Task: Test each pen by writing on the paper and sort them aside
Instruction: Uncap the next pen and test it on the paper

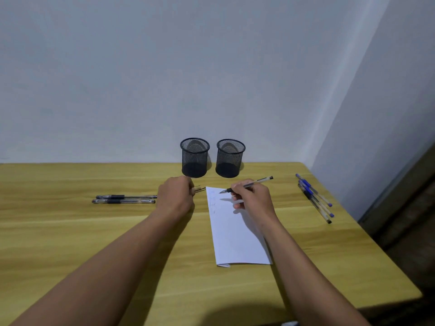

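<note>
A white sheet of paper (237,234) lies on the wooden table (70,231), with faint marks near its top left corner. My right hand (253,200) grips a clear black-ink pen (259,181), its tip just above the paper's top edge. My left hand (175,196) is closed around a pen cap (199,189) that pokes out toward the paper. Two black pens (124,199) lie side by side to the left. Several blue and black pens (314,197) lie in a loose bunch at the right.
Two black mesh pen cups, a left cup (195,157) and a right cup (230,158), stand at the back of the table against the wall, just beyond my hands. The table's right edge (367,234) drops off next to a dark floor.
</note>
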`<state>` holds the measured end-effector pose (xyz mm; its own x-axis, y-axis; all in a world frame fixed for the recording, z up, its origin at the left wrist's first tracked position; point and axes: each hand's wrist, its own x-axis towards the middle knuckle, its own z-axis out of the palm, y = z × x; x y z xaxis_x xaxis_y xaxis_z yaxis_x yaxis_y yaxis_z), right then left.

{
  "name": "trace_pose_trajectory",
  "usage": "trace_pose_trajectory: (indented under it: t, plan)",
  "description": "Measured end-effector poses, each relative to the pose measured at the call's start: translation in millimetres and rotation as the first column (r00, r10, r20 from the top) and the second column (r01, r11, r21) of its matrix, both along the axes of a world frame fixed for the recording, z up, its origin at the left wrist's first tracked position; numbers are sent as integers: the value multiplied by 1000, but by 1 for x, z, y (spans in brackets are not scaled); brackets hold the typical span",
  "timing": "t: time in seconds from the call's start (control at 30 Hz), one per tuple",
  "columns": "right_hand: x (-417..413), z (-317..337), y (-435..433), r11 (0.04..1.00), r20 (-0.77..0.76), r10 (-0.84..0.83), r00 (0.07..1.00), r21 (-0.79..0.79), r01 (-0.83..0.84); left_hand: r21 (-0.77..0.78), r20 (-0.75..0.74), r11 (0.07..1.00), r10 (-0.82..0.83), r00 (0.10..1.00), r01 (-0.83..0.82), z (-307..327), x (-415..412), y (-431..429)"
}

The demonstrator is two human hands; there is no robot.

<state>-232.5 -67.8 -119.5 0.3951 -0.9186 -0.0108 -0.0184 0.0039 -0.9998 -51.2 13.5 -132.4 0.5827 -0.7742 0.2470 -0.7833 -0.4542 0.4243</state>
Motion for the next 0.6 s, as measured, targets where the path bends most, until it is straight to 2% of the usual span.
trace_pose_trajectory:
  t: [0.17,0.27,0.43,0.6]
  plan:
    - [2,9,6,999,88,-9,996,46,5,-218,-102,973,-98,990,74,18,-4,11]
    - [1,18,9,999,167,-2,986,47,-6,-283,-114,952,-154,981,117,32,-9,14]
    - [-8,32,13,999,195,32,980,11,-35,-361,-176,909,-286,942,208,54,-26,20]
    - [-19,40,15,995,215,79,973,36,-89,-422,-334,877,-385,860,229,60,-40,18]
